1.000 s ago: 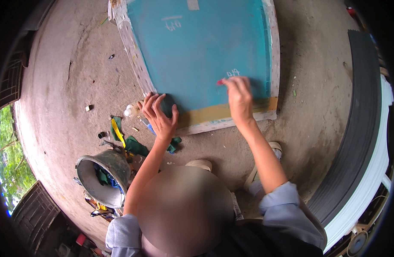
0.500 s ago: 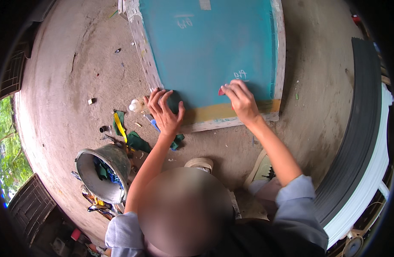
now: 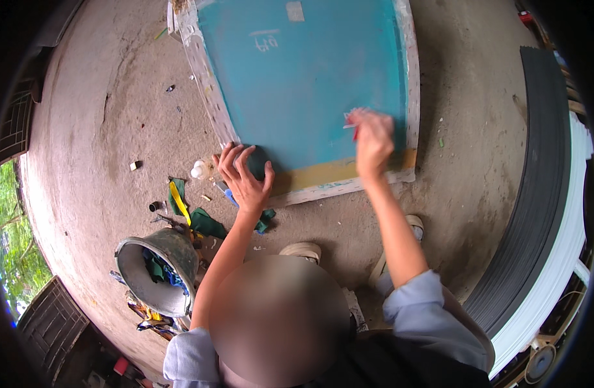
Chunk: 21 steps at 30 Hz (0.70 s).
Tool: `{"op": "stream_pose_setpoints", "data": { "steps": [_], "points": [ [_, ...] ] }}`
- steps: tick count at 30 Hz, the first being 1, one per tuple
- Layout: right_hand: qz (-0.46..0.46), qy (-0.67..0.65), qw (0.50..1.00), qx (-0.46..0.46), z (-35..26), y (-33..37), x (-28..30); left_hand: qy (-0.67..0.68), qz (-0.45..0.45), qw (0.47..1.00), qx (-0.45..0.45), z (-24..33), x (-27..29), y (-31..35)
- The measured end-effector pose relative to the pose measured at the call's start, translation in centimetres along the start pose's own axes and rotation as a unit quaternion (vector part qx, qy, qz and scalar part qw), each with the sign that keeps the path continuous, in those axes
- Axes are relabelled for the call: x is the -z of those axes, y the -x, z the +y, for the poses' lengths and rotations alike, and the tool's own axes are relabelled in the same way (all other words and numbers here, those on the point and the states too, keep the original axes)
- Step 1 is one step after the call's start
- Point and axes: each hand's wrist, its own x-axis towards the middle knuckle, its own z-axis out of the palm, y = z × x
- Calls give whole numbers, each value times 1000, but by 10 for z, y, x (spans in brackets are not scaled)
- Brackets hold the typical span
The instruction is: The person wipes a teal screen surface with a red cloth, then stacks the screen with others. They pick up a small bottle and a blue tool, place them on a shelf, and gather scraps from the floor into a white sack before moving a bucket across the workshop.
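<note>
A teal screen panel [image 3: 303, 84] in a pale, stapled frame lies in front of me, with a yellow-brown band along its near edge. My left hand [image 3: 245, 181] rests on the near left corner of the frame, its fingers spread and bent over the edge. On the right part of the panel, my right hand [image 3: 374, 143] is closed around a small red object [image 3: 356, 120]. Motion blurs that hand, and most of the object is hidden in the fingers. White handwritten marks [image 3: 265, 43] show farther up the panel; others beside my right hand are partly covered.
A grey bucket [image 3: 158, 275] with dark cloth inside lies tipped at the left. Near it are green scraps [image 3: 206, 223], a yellow strip [image 3: 179, 198] and a small whitish bottle [image 3: 200, 169]. Long black sheets [image 3: 536, 174] and white sheets [image 3: 572, 207] are stacked along the right.
My right hand has shifted right and slightly up over the panel with the red object, now blurred. My left hand stays at the frame's corner. The whole view has shifted slightly.
</note>
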Motion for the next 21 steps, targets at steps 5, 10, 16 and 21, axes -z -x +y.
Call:
{"op": "stream_pose_setpoints", "data": {
  "steps": [5, 10, 16, 21],
  "points": [
    [-182, -120, 972, 91, 0, -9, 8, -7, 3, 1000, -1, -7, -1, 1],
    [-68, -103, 991, 45, -27, 14, 1, 0, -4, 1000, -10, -1, -3, -4],
    [-129, -148, 973, -117, -29, -36, 42, -12, 1, 1000, -11, -6, 1, 1],
    [-53, -394, 809, -432, -9, -48, 56, -9, 10, 1000, -11, -6, 1, 0]
  ]
}}
